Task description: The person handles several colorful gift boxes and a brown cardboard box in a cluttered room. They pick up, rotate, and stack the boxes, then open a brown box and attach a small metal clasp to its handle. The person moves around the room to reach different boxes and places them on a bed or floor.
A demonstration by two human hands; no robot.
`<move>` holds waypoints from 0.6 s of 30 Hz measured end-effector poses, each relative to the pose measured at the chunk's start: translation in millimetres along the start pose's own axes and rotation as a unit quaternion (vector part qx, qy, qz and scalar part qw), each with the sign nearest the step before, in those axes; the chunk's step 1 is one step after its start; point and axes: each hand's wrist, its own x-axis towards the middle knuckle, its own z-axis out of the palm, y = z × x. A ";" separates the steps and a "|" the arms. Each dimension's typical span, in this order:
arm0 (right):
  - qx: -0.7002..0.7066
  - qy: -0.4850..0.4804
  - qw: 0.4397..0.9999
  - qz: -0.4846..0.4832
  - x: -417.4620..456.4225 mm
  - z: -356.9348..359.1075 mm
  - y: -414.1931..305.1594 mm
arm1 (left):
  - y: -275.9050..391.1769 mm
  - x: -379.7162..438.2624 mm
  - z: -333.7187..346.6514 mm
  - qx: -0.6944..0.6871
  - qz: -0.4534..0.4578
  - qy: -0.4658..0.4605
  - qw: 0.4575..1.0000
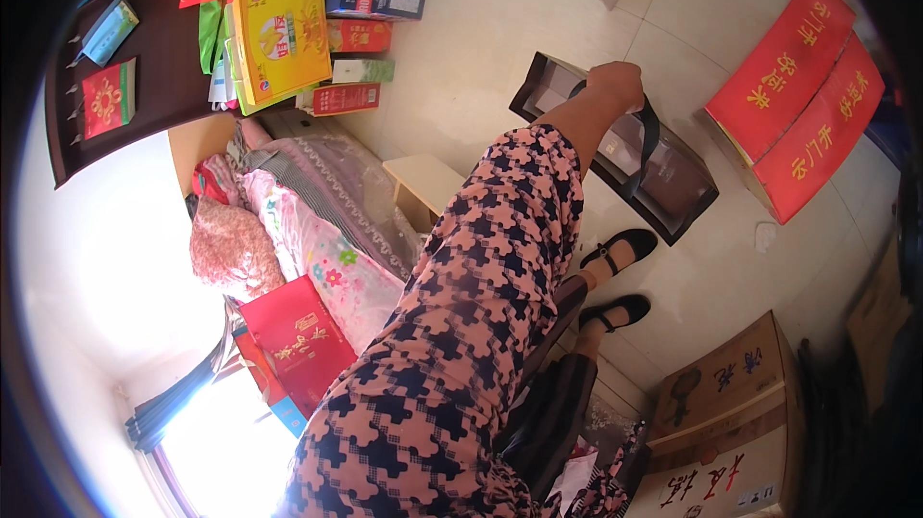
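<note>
My left hand [616, 85], at the end of a pink and navy patterned sleeve, is closed on the black strap handle of a dark gift bag [667, 175]. The bag has see-through panels with a brown box or pack inside, and sits on or just above the tiled floor; which of the two I cannot tell. To its right is a red-topped carton [793, 100] with yellow writing. Both of my feet, in black strap shoes, are just below the bag. My right hand is out of view; part of the same patterned cloth shows at the bottom.
A dark wooden cabinet [162, 42] at upper left bears a yellow box [285, 39] and other packages. A bed with floral bedding [339, 258] and a red gift box [299, 338] lies at left. A small pale wooden piece [425, 179] stands beside it. Brown cartons [721, 424] stand lower right.
</note>
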 end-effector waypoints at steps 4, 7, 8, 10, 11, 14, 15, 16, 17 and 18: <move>0.003 -0.004 1.000 -0.007 6.7 -2.6 -4.0 | -7.9 -0.2 3.2 0.053 0.023 -0.037 0.998; 0.006 -0.012 1.000 -0.018 13.3 -4.3 -4.8 | -11.2 -7.3 -4.3 0.094 0.003 -0.086 0.992; 0.006 -0.012 1.000 -0.022 13.9 -7.7 -3.4 | -10.5 -10.7 -8.4 0.108 -0.007 -0.107 0.988; 0.007 -0.011 1.000 -0.028 18.6 -7.6 -6.4 | -11.5 -20.5 -11.4 0.098 -0.011 -0.088 0.991; 0.008 -0.012 0.999 -0.030 20.7 -8.9 -6.6 | -11.0 -26.4 -12.7 0.094 -0.013 -0.079 0.992; 0.010 -0.015 1.000 -0.024 18.1 -11.7 -3.2 | -0.9 -36.2 -20.3 0.072 0.001 -0.053 0.996; 0.012 -0.014 1.000 -0.025 18.9 -13.0 -5.1 | -2.1 -34.0 -18.9 0.071 0.028 -0.055 0.996; 0.013 -0.014 0.999 -0.028 19.6 -14.8 -5.5 | -3.1 -29.9 -14.3 0.070 0.055 -0.058 0.994; 0.014 -0.013 0.999 -0.029 20.3 -15.2 -7.2 | -2.7 -26.5 -10.1 0.070 0.084 -0.060 0.992; 0.016 -0.013 0.999 -0.030 21.3 -15.2 -6.3 | -0.9 -25.6 -8.3 0.047 0.143 -0.042 0.988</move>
